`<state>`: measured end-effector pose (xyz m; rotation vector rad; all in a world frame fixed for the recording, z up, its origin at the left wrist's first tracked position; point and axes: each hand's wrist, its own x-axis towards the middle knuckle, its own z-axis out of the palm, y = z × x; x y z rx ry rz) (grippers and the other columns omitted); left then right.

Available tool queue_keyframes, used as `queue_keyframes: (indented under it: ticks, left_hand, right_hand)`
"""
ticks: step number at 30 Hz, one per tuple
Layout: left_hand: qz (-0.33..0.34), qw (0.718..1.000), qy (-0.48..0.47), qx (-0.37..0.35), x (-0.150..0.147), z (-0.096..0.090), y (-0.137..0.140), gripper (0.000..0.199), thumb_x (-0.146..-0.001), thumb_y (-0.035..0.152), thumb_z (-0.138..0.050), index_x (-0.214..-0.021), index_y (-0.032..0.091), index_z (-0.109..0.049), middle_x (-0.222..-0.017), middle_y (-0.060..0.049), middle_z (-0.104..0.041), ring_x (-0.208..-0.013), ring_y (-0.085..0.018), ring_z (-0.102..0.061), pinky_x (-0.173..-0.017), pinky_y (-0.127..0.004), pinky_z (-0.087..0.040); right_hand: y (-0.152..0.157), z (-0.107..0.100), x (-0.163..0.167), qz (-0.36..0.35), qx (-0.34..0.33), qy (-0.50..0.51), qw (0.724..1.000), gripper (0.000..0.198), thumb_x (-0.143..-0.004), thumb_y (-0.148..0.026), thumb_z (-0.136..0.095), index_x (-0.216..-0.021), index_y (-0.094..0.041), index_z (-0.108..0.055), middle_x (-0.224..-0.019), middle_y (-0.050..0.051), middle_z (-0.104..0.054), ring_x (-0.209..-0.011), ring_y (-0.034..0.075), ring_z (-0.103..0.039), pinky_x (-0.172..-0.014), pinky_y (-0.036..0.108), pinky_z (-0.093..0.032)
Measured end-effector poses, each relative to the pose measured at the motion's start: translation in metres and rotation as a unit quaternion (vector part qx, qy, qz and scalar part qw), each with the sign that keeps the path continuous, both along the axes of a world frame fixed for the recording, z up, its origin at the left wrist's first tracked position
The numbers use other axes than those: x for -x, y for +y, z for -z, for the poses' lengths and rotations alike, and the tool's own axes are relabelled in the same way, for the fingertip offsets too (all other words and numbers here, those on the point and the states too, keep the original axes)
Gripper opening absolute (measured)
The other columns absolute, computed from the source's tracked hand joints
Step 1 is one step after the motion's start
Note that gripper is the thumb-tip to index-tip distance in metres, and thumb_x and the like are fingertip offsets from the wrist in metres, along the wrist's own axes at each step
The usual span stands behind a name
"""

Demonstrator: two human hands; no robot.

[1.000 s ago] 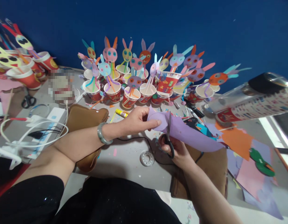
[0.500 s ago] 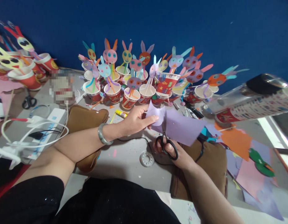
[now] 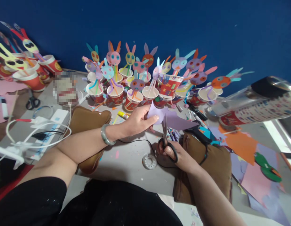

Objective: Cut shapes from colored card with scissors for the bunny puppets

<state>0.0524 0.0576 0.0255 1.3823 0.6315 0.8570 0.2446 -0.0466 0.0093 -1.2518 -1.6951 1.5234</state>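
The purple paper (image 3: 175,121) is held up in the air just above the table (image 3: 128,160), in front of the crowd of bunny cups (image 3: 136,94). The scissors (image 3: 166,135) have their blades biting into it from below, tips pointing away from the person.

For a clean cut here I'd say turn the sheet into the blades rather than twisting the scissors, take short snips around the curve, and keep the paper taut near the cut so it doesn't flop.

Grip-wise: the left hand (image 3: 138,121) pinches the left edge of the paper, thumb on top and fingers underneath, closed firmly on it right beside the blades. The right hand (image 3: 180,157) has thumb and fingers through the black handle loops; the blades look only narrowly apart.

Around that: a yellow glue stick (image 3: 123,115) lying just behind the left hand, a brown pouch (image 3: 88,121) under the left forearm, and loose coloured paper sheets (image 3: 249,157) off to the right.
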Motion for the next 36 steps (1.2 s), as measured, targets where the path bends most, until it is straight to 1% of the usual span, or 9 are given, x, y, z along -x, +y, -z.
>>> queue_keyframes:
  ticks: [3,6,9,14,20,31,36]
  left_hand:
    - [0.012,0.999,0.021,-0.021,0.001,0.001,-0.001,0.020,-0.083,0.033,-0.063,-0.084,0.015,-0.054,-0.070,0.001,-0.061,-0.051,-0.007,-0.056,-0.046,-0.017,-0.044]
    - [0.030,0.998,0.035,-0.035,0.002,0.000,-0.002,0.019,-0.083,0.031,-0.063,-0.078,0.016,-0.053,-0.063,0.002,-0.060,-0.051,-0.008,-0.055,-0.048,-0.018,-0.043]
    - [0.051,0.998,0.037,-0.023,0.002,-0.002,-0.003,0.018,-0.083,0.030,-0.061,-0.076,0.016,-0.053,-0.059,0.003,-0.057,-0.049,-0.007,-0.052,-0.048,-0.018,-0.042]
    - [0.070,0.996,0.047,-0.002,0.002,-0.004,-0.006,0.016,-0.083,0.028,-0.060,-0.077,0.016,-0.053,-0.058,0.003,-0.056,-0.049,-0.007,-0.052,-0.048,-0.018,-0.042]
    - [0.077,0.996,0.035,0.015,0.002,-0.002,-0.009,0.017,-0.084,0.029,-0.061,-0.078,0.015,-0.053,-0.062,0.002,-0.057,-0.053,-0.008,-0.055,-0.049,-0.018,-0.044]
    - [0.091,0.995,0.018,0.034,0.002,-0.002,-0.012,0.018,-0.085,0.031,-0.061,-0.081,0.015,-0.053,-0.063,0.002,-0.056,-0.054,-0.008,-0.054,-0.050,-0.019,-0.042]
    - [0.092,0.995,0.016,0.030,0.002,-0.001,-0.011,0.018,-0.086,0.031,-0.062,-0.082,0.015,-0.053,-0.063,0.003,-0.057,-0.053,-0.007,-0.055,-0.048,-0.017,-0.042]
  right_hand:
    - [0.000,0.001,0.001,0.008,-0.010,-0.010,1.000,0.063,-0.085,-0.079,-0.046,-0.070,-0.018,-0.051,-0.064,-0.001,-0.047,-0.059,0.012,-0.039,-0.057,0.027,-0.032]
    - [-0.001,0.002,0.001,0.017,-0.013,-0.016,1.000,0.064,-0.083,-0.081,-0.046,-0.070,-0.018,-0.051,-0.064,-0.001,-0.046,-0.060,0.012,-0.038,-0.056,0.027,-0.032]
    - [-0.001,0.002,0.001,0.037,-0.012,-0.023,0.999,0.066,-0.081,-0.083,-0.046,-0.070,-0.018,-0.051,-0.065,-0.001,-0.047,-0.061,0.013,-0.040,-0.056,0.026,-0.034]
    - [-0.002,0.003,0.001,0.054,-0.016,-0.013,0.998,0.065,-0.080,-0.083,-0.048,-0.070,-0.019,-0.051,-0.064,-0.001,-0.048,-0.059,0.013,-0.041,-0.055,0.026,-0.034]
    - [-0.003,0.004,0.001,0.066,-0.009,-0.008,0.998,0.065,-0.077,-0.084,-0.051,-0.070,-0.019,-0.050,-0.065,-0.001,-0.047,-0.060,0.013,-0.040,-0.056,0.026,-0.033]
    - [-0.004,0.003,0.002,0.068,-0.021,-0.025,0.997,0.066,-0.077,-0.085,-0.049,-0.071,-0.019,-0.050,-0.066,-0.001,-0.047,-0.062,0.013,-0.040,-0.057,0.026,-0.034]
    - [-0.004,0.001,0.003,0.070,-0.027,-0.026,0.997,0.067,-0.078,-0.085,-0.047,-0.070,-0.019,-0.050,-0.064,-0.001,-0.047,-0.060,0.013,-0.039,-0.056,0.026,-0.034]
